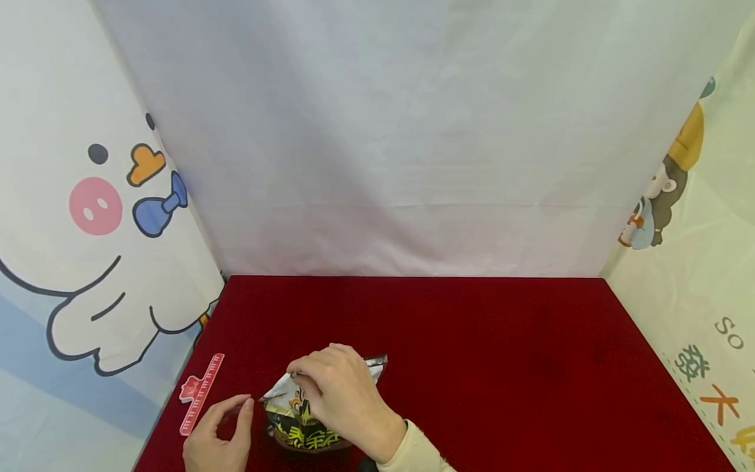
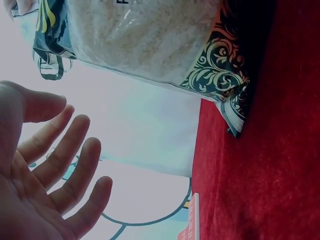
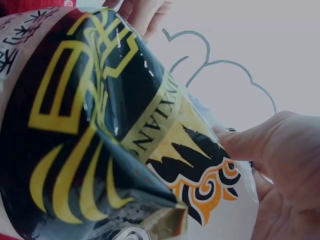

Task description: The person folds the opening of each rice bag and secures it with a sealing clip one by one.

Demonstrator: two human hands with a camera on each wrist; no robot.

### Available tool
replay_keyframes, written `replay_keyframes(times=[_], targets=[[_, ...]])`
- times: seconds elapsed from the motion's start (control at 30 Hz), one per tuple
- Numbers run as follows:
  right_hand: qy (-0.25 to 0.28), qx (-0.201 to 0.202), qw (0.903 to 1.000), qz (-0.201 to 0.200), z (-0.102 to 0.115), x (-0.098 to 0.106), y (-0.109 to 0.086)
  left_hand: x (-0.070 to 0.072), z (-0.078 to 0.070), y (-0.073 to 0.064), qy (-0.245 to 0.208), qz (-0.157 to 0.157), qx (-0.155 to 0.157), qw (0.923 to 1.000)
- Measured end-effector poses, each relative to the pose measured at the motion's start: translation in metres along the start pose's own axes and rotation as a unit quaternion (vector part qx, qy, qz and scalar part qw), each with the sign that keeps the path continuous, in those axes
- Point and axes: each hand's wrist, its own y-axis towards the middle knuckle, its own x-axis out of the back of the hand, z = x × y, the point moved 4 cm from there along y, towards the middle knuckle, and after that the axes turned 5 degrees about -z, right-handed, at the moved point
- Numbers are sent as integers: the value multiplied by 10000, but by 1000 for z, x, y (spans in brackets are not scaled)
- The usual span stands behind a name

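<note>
A plastic bag of rice (image 1: 301, 434), black with yellow characters and a whitish top, stands on the red cloth. My right hand (image 1: 348, 400) grips its upper edge; in the right wrist view the thumb of the right hand (image 3: 295, 155) lies on the near side of the film, with the fingers behind. My left hand (image 1: 221, 429) is beside the bag's upper left corner, thumb and index finger close to it. In the left wrist view, the left hand (image 2: 55, 185) has spread, slightly bent fingers, apart from the clear side panel showing the rice (image 2: 145, 40).
A red clip with ruler-like marks (image 1: 200, 396) lies left of my left hand, near the table's left edge. The red cloth (image 1: 501, 367) stretches off to the right. White curtains (image 1: 413, 131) with cartoon prints enclose the table at the back and sides.
</note>
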Motion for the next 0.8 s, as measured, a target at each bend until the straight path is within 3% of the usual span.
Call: replay_keyframes(times=[0.53,0.8], targets=[[-26,40,10000,2,1,0,2,1,2,9,347,-96,-264,9990],[-3,68,10000,-63,0,0,1,-2,7,11,767,159,-205,9967]])
